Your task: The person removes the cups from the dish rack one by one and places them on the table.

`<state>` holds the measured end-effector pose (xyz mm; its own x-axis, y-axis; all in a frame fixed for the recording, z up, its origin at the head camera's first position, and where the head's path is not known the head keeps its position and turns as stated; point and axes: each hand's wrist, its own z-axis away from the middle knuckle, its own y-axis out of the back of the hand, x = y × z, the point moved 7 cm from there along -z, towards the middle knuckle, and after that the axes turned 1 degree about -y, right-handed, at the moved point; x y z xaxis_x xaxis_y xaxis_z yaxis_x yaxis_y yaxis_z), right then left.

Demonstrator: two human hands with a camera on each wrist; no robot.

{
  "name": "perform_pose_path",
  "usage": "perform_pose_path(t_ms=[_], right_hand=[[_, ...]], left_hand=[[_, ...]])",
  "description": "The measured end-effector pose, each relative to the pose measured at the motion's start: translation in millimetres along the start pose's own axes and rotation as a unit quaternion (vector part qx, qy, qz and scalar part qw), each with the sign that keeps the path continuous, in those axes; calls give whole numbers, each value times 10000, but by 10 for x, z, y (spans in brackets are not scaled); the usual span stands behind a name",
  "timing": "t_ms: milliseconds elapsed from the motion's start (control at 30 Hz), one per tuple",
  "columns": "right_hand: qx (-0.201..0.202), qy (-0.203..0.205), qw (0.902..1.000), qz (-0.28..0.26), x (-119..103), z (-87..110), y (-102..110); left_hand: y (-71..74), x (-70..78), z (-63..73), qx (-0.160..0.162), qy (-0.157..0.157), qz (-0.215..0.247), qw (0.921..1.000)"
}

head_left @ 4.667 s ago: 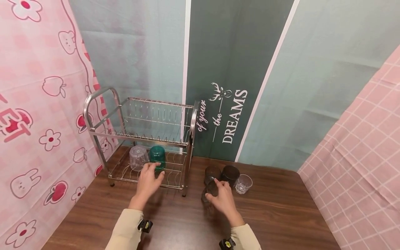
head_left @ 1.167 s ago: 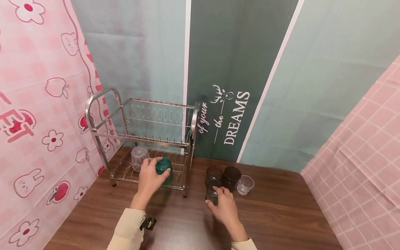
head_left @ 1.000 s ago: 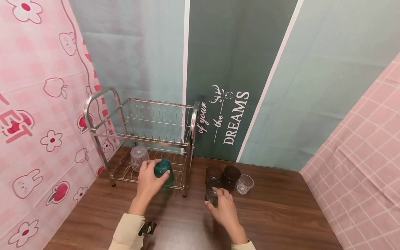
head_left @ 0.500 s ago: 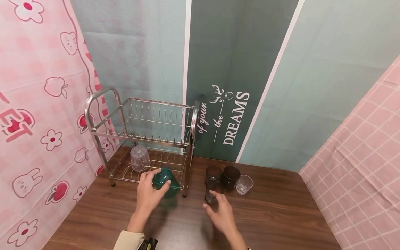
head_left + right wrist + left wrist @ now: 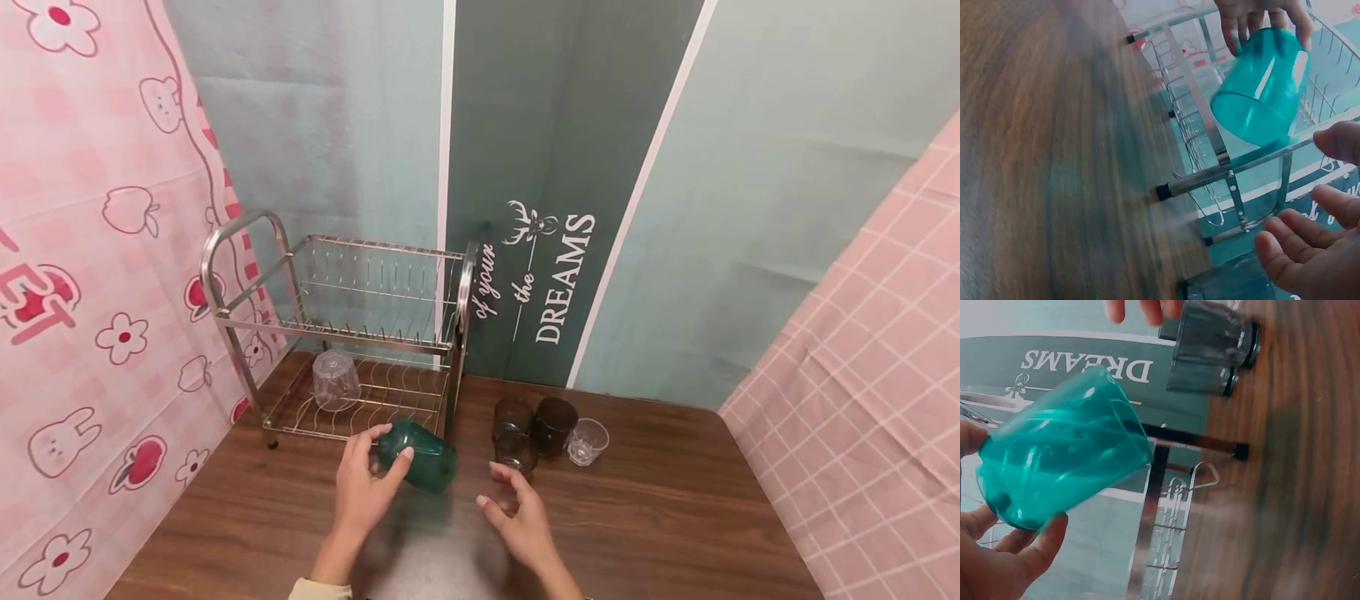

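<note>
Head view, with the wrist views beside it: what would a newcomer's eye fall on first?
The bright teal cup probably catches the eye first, held tilted by the left hand in front of the two-tier metal rack. Next might be the white word DREAMS on the dark green stripe behind the table. The upside-down clear cup sits on the rack's lower tier.

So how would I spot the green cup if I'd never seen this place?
Find the two-tier metal rack on the wooden table. In front of its lower right corner, the person's left hand holds the green cup, tilted with its mouth toward the right hand. Its colour alone sets it apart from the clear cups and dark cups nearby.
</note>
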<state>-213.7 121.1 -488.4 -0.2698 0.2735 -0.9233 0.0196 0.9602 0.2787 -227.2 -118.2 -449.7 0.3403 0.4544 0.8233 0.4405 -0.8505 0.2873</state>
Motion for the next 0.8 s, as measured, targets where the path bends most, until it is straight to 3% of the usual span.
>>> perform_pose_path(t_ms=[167, 300, 600, 800], right_hand=[[-170, 172, 9980, -585, -166, 11, -56], [-290, 188, 9967, -739, -43, 8, -103], [-588, -7, 9840, -1680, 160, 30, -184], [-659, 290, 9738, -2158, 136, 51, -218]], left_hand=[[-71, -81, 93, -223, 603, 769, 9950], [-137, -120, 165, -315, 890, 1161, 9887], [-249, -186, 343, -567, 1055, 1604, 9798], [-319, -209, 427, -682, 1305, 1796, 9727]])
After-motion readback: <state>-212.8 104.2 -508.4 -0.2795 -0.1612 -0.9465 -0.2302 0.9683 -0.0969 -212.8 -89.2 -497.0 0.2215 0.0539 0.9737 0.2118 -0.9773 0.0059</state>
